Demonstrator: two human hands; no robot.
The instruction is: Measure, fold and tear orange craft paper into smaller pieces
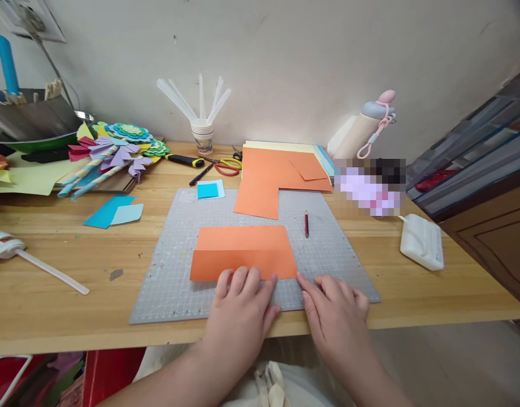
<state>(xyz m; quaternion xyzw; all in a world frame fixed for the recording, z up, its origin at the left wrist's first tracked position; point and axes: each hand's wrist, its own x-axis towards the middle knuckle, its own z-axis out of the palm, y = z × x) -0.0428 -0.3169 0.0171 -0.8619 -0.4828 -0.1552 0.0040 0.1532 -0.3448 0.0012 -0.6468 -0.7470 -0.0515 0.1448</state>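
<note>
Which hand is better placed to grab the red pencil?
Likely the right hand: it rests by the orange paper's right corner, nearer the red pencil; the left hand lies on the paper's edge.

left of mat: bare strip of cutting mat [167,282] beside the folded orange paper [243,251], open.
right of mat: red pencil [306,224] bars the path.
far side: l-shaped orange sheet [264,181] blocks.

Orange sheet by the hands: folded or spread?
Folded: a flap edge runs across the orange sheet; left hand presses its near edge.
</note>
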